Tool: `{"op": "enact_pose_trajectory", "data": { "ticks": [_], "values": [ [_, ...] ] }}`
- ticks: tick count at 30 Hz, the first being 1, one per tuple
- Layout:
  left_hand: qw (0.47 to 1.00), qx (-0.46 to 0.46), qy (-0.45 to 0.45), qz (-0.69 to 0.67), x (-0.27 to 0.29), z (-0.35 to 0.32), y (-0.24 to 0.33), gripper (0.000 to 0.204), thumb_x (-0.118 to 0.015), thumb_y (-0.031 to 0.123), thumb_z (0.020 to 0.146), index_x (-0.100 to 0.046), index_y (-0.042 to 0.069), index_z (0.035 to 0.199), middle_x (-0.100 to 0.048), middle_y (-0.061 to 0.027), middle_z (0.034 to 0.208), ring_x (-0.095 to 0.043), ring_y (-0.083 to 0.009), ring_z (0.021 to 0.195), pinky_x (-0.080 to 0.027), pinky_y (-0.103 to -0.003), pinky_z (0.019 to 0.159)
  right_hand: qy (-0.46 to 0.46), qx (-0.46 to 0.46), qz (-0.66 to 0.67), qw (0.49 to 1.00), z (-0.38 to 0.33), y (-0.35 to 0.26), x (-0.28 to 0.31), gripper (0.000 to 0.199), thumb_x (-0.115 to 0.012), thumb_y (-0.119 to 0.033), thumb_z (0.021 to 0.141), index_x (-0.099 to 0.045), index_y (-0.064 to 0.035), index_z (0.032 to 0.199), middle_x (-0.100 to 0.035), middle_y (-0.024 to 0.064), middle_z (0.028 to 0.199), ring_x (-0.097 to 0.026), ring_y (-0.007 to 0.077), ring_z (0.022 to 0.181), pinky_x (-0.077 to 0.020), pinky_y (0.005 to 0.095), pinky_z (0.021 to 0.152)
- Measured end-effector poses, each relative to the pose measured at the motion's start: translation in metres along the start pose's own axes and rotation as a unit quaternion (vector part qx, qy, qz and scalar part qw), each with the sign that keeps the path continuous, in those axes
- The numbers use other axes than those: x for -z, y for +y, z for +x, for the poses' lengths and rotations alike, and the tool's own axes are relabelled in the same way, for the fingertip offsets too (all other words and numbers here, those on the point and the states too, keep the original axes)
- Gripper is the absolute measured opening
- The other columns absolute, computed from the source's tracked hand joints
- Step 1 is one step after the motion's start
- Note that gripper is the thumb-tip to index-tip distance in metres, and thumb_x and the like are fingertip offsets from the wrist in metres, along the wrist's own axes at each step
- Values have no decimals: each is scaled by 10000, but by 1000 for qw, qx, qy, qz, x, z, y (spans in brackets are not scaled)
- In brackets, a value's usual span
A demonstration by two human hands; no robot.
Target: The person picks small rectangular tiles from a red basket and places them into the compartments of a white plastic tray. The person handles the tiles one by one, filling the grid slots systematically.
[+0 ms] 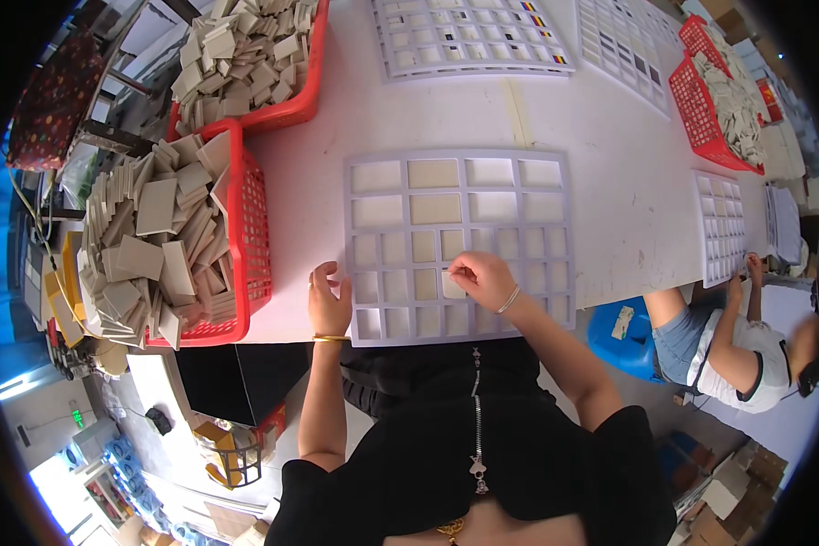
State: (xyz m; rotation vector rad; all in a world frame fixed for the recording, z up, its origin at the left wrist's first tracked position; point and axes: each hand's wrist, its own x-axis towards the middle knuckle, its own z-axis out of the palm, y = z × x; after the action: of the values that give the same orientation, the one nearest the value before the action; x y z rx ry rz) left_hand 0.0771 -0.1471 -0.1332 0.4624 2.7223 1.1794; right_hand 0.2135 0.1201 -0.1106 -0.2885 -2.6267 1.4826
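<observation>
A white compartment tray (461, 156) lies on the table in front of me. Some of its cells hold flat beige pieces, such as a larger beige piece (435, 173) in the top row. My right hand (487, 280) is over the lower middle of the tray, pinching a small beige card-like piece (453, 289) at a cell. Beside the tray's left edge, my left hand (329, 305) is loosely curled with thumb and fingers apart, holding nothing I can see. My right fingers partly hide the small piece.
Two red baskets, a near basket (257, 237) and a far basket (311, 86), stand left, heaped with beige pieces. More trays (473, 68) lie at the back. Red baskets (698, 105) stand far right. A seated co-worker (742, 355) handles another tray (721, 227) at right.
</observation>
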Motion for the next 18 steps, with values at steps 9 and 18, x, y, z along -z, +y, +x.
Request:
{"op": "enact_pose_trajectory", "data": {
  "ticks": [9, 18],
  "values": [
    [999, 13, -35, 7, -6, 4, 8, 308, -633, 132, 835, -546, 15, 1106, -598, -82, 865, -588, -187, 730, -492, -311, 668, 87, 127, -227, 962, -8, -6, -5, 101, -703, -111, 701, -611, -107, 744, -562, 35, 956, -545, 240, 871, -437, 372, 696],
    [997, 23, -61, 33, -2, 9, 9, 292, -626, 147, 840, -590, 14, 1098, -608, -80, 865, -585, -178, 717, -490, -298, 661, 26, 72, -286, 955, -25, -10, -8, 57, -679, -204, 738, -658, -164, 773, -539, 27, 1011, -512, 224, 932, -374, 386, 746]
  ]
}}
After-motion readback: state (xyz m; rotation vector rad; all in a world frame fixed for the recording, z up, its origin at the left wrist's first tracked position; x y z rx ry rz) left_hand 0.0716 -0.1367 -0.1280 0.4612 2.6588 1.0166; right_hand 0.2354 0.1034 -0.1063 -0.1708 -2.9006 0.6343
